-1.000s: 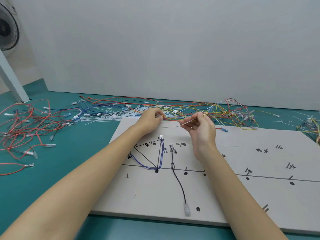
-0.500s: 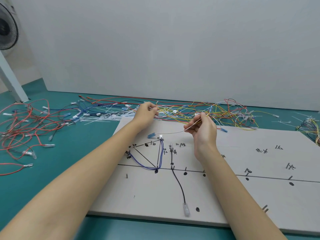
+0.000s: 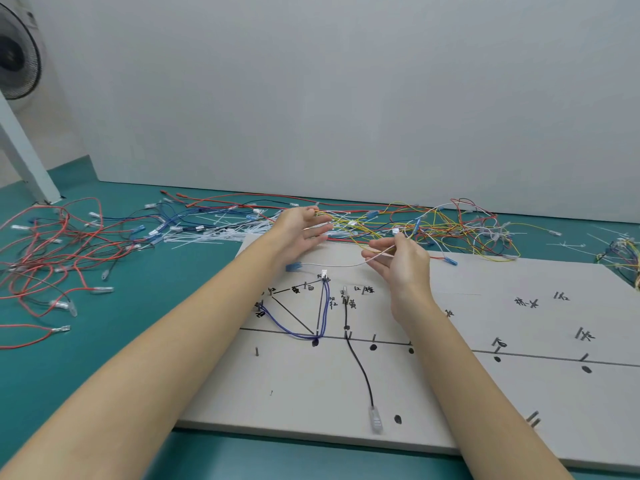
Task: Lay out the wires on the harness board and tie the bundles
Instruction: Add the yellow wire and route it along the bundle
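Hands working over the far edge of the harness board (image 3: 450, 393), its near half lying bare.

The right hand (image 3: 401, 268) is pinching a white wire (image 3: 332, 265) whose blue-tipped end is resting on the board near the blue wire loop (image 3: 301, 334). The left hand (image 3: 304, 230) is hovering with fingers spread and relaxed, holding nothing, beside the wire pile (image 3: 433, 226) past the board's far edge.
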The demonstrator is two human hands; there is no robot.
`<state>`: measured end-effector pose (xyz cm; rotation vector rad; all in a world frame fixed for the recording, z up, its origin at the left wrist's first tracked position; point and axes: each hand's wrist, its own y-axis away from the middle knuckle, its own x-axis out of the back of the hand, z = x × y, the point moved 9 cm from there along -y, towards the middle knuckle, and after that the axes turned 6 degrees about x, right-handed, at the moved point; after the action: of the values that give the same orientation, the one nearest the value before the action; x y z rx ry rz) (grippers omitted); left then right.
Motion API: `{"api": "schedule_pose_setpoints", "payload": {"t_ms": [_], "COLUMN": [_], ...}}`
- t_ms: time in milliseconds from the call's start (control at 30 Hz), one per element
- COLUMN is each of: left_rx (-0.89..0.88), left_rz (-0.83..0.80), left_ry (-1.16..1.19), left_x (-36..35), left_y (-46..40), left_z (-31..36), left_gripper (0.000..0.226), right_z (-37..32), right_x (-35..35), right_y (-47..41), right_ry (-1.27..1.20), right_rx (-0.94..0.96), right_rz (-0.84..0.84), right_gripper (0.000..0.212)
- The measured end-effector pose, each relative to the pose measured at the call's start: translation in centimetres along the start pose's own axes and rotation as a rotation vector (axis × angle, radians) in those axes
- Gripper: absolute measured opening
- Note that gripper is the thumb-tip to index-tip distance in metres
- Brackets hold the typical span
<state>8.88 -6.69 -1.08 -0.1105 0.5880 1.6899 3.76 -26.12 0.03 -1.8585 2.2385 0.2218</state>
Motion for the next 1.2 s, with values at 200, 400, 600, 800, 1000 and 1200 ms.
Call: {"api": "schedule_pose_setpoints", "payload": {"t_ms": [200, 400, 600, 800, 1000, 1200], "left_rx": [0.114, 0.069, -0.21, -0.345, -0.436, -0.152], "left_rz": [-0.082, 0.013, 0.243, 0.291, 0.212, -0.227], "left_ry": [0.3, 0.198, -0.356, -0.672, -0.586, -0.507], "left_x": [-0.4, 0.4, 2.6, 2.5, 1.4, -3.8], "left_y": [0.3, 0.2, -0.4, 0.8, 2.8, 6.7], "left_z": [-0.8, -0.7, 1.4, 3.3, 6.1, 3.1], "left_gripper": [0.022, 0.018, 0.021, 0.037, 0.034, 0.016], "right_z": [0.7, -0.2, -0.8, -0.6, -0.6, -1.0], "right_x": [-0.1, -0.2, -0.2, -1.4, -4.1, -6.2], "right_y": [0.0, 0.3, 0.4, 0.8, 2.6, 5.1], "right_ry": [0.06, -0.126, -0.38, -0.542, -0.628, -0.425], "right_rx": [-0.044, -0.044, -0.031, -0.132, -0.313, -0.331], "right_rz": [-0.017, -0.014, -0.038, -0.162, -0.454, -0.752], "right_gripper": [0.026, 0.026, 0.034, 0.036, 0.037, 0.03]}}
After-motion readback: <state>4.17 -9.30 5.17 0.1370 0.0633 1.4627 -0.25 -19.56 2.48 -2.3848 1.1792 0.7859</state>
